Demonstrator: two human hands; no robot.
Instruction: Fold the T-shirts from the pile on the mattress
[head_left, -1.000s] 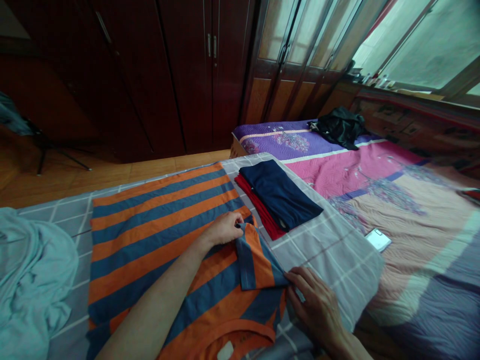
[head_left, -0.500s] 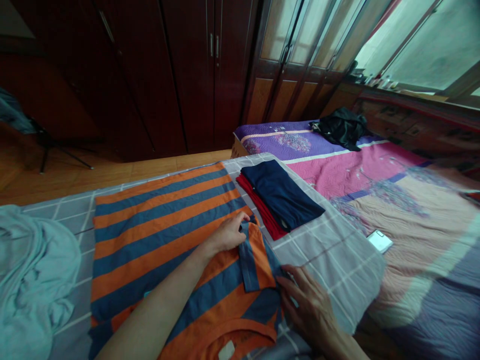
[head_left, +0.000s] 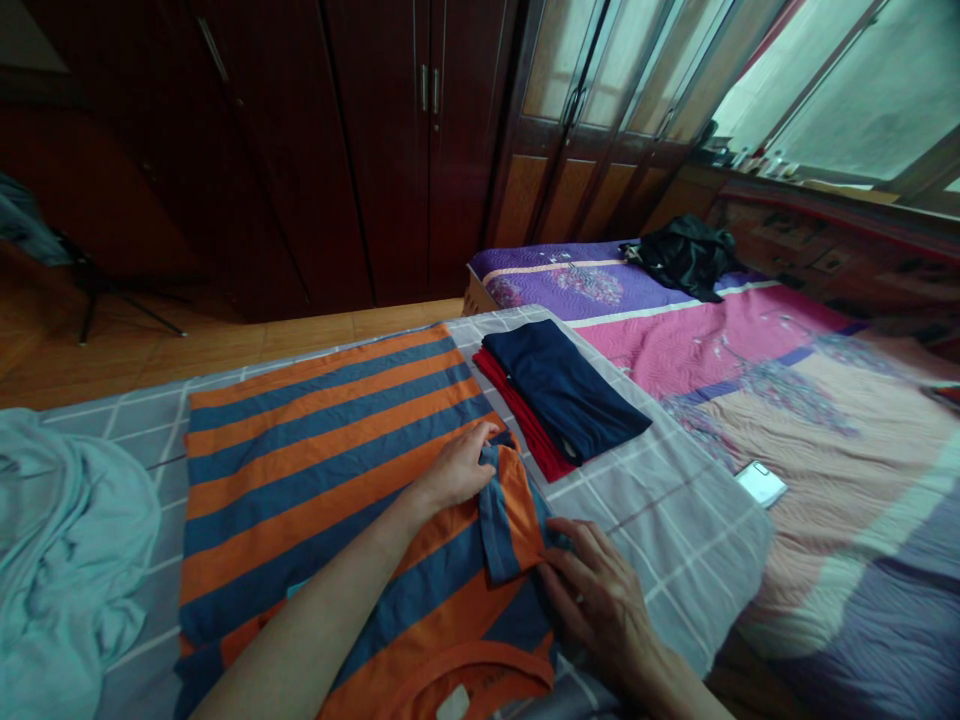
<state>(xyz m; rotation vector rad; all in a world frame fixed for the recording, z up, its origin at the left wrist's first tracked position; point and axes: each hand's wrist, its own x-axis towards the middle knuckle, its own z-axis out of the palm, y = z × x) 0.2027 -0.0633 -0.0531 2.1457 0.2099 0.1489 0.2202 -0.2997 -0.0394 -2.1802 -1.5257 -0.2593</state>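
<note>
An orange and blue-grey striped T-shirt (head_left: 322, 450) lies spread on a grey checked cloth (head_left: 660, 530), its collar toward me. One sleeve is turned inward over the body. My left hand (head_left: 457, 470) pinches the shirt at the far end of that sleeve, thumb and fingers closed on the fabric. At the sleeve's near right corner, my right hand (head_left: 600, 600) grips the fabric edge between thumb and fingers. Just beyond the hands lies a folded dark blue garment (head_left: 562, 385) on top of a folded red one (head_left: 525, 420).
A crumpled pale green garment (head_left: 67, 560) lies at the left. The right side has a bed with a patterned quilt (head_left: 690, 350), a white phone (head_left: 761, 484) and a black garment (head_left: 682, 255). Dark wooden wardrobes (head_left: 397, 170) stand behind, and a thin-legged stand (head_left: 97, 290) at far left.
My right hand has shifted slightly left and closed on the sleeve's corner, drawing the shirt's edge inward. My left hand stays at the far end of the sleeve.
</note>
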